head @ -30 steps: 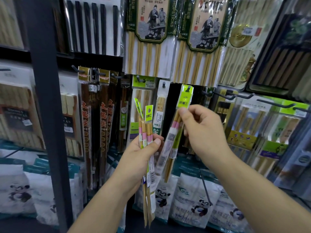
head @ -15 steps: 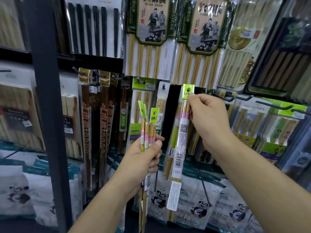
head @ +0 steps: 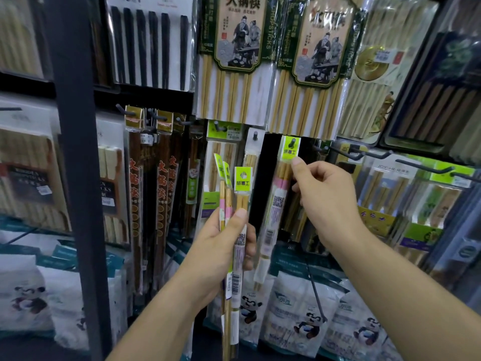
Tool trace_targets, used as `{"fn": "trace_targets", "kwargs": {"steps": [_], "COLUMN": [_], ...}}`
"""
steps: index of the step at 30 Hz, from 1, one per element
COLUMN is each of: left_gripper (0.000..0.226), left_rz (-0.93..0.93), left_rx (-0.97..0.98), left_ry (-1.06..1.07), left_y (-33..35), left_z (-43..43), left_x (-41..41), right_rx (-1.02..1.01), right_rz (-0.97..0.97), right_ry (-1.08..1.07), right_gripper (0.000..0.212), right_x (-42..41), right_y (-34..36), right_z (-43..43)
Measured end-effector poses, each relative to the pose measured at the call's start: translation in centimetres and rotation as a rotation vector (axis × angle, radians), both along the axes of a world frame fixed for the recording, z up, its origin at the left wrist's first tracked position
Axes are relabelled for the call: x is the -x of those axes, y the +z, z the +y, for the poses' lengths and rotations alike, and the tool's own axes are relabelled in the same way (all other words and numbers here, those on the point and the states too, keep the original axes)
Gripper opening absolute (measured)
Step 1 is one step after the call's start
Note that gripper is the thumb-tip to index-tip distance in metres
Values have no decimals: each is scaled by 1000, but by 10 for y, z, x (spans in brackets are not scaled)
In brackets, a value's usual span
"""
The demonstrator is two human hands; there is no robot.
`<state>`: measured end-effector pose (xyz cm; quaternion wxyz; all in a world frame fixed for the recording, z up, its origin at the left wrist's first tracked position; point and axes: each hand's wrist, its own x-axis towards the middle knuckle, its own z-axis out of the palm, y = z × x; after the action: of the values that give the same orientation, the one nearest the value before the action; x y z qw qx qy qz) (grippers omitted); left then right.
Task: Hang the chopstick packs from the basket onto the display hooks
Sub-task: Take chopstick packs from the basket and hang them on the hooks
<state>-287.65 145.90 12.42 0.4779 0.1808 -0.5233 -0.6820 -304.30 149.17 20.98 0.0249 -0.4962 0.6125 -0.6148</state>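
Chopstick pack [head: 277, 204], fitted with a green header card, hung on a display hook [head: 292, 144], with the peg showing through the header hole. The pack hung slightly tilted, its lower end angled toward the left.

The right hand [head: 325, 201] was positioned at the upper right of the pack. The thumb tip lay on the lower right corner of the header card, and the remaining fingers were curled just beside the pack's right edge. The grip was nearly closed. Whether a finger backed the pack from behind could not be determined. Most of the pack hung below and to the left of this grip.

The left hand [head: 223, 246] held three further packs [head: 243, 178] upright, lower than the hook and to its left. Its grip was closed round their mid-section, with the thumb across the front. The green headers stood above the fist and the chopstick tips extended below it.

Large bamboo chopstick sets [head: 234, 82] hung directly above the hook. Panda-printed bags [head: 307, 327] were racked below it.
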Motion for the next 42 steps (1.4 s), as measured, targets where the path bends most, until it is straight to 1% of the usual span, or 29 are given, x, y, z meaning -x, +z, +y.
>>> {"fn": "trace_targets", "kwargs": {"steps": [3,8,10,12,14,16,19,22,26,28,34,37,39,42], "left_gripper": [37,38,38,27,16,20,33,34,29,31,44,59,53,34], "left_rz": [47,43,29,27,39,34,-40,-54,-82,-83,-80,-89,-86,-24], "left_rx": [15,34,47,46,16,-13,5,-13,10,27,23,35,17,-79], "left_ry": [2,8,12,14,14,15,84,86,58,42,-35,-29,-24,-52], "left_y": [1,2,1,0,-1,-1,-1,0,-1,-2,-3,-2,-1,-1], "left_z": [1,3,3,2,0,-2,-7,-8,-7,-6,-8,-9,-10,-11], "left_x": [1,5,6,6,5,2,-2,-4,-2,-1,-4,-5,-6,-5], "right_rx": [8,-80,-98,-105,-98,-62,25,37,23,17,58,70,68,58], "right_rz": [0,76,134,176,145,76,-83,-161,-160,-147,-53,-31,-18,-4], "right_ry": [30,297,320,296,278,256,220,159,85,68,10,1,-7,-13], "right_gripper": [40,25,24,28,30,29,26,28,36,39,47,47,46,47], "right_x": [-2,-22,-27,-29,-27,-24,-15,-9,-6,-5,-1,-1,-1,-1], "right_y": [-2,-4,-7,-8,-5,1,14,24,25,24,24,24,25,25], "right_z": [5,15,16,15,14,13,10,5,-2,-5,-9,-10,-10,-11]}}
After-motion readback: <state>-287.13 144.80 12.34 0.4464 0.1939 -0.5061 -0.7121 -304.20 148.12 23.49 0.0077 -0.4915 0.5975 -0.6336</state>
